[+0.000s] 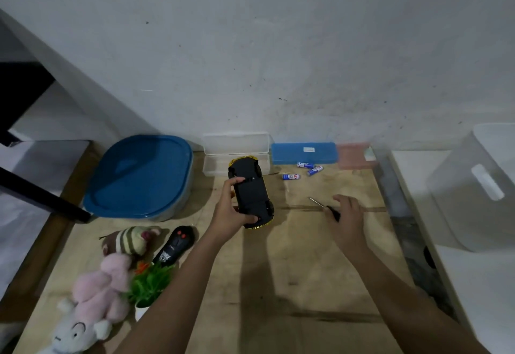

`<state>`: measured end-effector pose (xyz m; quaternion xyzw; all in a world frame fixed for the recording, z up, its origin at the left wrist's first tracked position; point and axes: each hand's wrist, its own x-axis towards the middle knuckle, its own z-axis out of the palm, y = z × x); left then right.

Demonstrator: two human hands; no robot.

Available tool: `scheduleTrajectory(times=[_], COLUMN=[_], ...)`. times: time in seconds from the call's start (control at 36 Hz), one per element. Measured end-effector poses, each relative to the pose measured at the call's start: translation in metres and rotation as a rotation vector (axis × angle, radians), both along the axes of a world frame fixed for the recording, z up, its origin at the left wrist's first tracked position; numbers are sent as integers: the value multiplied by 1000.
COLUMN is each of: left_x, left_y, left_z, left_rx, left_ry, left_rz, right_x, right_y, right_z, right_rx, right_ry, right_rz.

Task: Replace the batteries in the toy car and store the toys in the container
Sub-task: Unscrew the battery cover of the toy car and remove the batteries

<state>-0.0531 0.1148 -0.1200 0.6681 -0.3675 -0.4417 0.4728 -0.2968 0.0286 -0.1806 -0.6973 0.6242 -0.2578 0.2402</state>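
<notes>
A toy car (252,192) with a yellow body is turned upside down, its black underside up, over the wooden table (292,284). My left hand (232,211) grips it along its left side, thumb on the near end. A screwdriver (324,208) with a black handle lies on the table right of the car. My right hand (347,218) hovers over its handle with fingers loosely spread; I cannot tell whether it touches it. Three blue batteries (306,170) lie near the back. A container with a blue lid (142,175) stands at the back left.
A black remote (174,245), several plush toys (111,281) and a small green plant (149,284) sit at the front left. An open clear case (237,144), a blue case (303,153) and a red case (352,155) line the wall. A white bin (479,186) stands at the right.
</notes>
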Motion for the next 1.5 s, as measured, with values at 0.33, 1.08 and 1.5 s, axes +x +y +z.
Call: scheduleTrajectory(times=[0.33, 1.08, 1.5], left_x=[-4, 28, 39], left_y=[0, 0, 3], left_z=[5, -3, -23], left_rx=[-69, -92, -34], left_ry=[-29, -124, -89], left_rz=[-78, -80, -34], right_x=[98, 88, 42], right_y=[-3, -36, -3], right_z=[83, 114, 7], right_rx=[134, 368, 439], right_ry=[-248, -638, -16], right_rz=[473, 196, 194])
